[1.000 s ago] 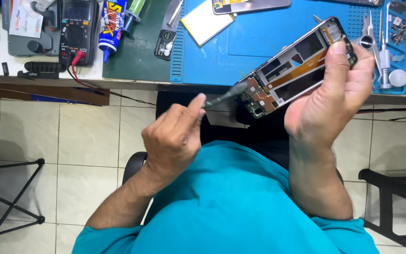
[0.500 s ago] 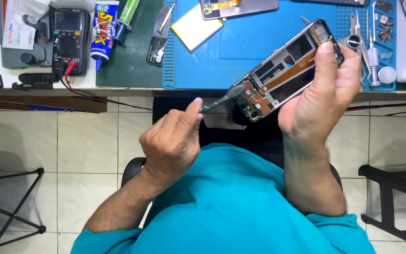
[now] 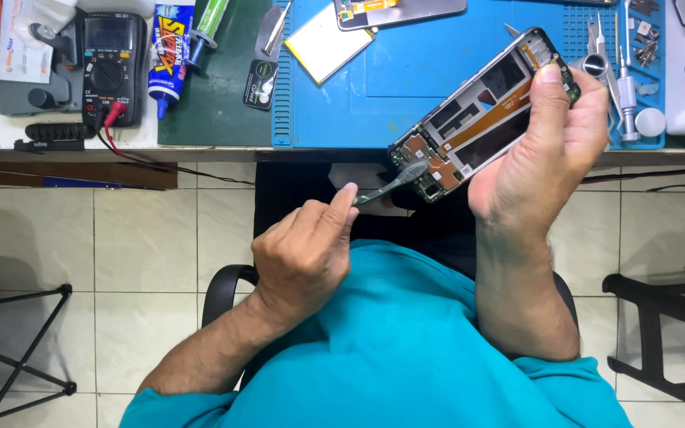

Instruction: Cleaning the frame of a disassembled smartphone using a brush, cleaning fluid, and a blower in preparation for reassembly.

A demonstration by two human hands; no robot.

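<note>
Overhead, blue mat [image 3: 406, 95] tops workbench [image 3: 200, 119], tiled floor [image 3: 120, 254] below.

On the worktop I note a black multimeter [image 3: 112, 67] with a dark blank screen at the left, a blue-and-white glue tube [image 3: 170, 54] with red and yellow lettering beside it, a white printed packet [image 3: 23, 40] at far left, and a small black oval-marked sticker card [image 3: 262, 84] on the green mat.
</note>
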